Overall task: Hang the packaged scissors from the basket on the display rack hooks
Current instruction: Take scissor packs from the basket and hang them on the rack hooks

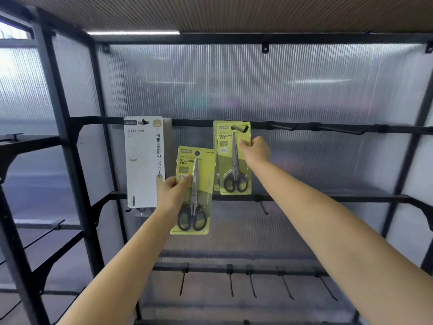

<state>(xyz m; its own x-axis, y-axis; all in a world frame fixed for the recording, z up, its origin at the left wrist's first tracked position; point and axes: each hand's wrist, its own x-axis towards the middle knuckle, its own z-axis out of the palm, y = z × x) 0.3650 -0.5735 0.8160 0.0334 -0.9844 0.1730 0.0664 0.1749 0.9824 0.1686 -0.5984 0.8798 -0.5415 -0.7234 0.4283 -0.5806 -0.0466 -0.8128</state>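
Your left hand (pixel 174 191) pinches a scissors pack (pixel 195 191) by its card edge, below-left of the loaded hook (pixel 239 129). Right hand (pixel 256 150) holds the hung pack (pixel 234 158) there. Card's light but bendy, so I'd hold it near the hang hole.
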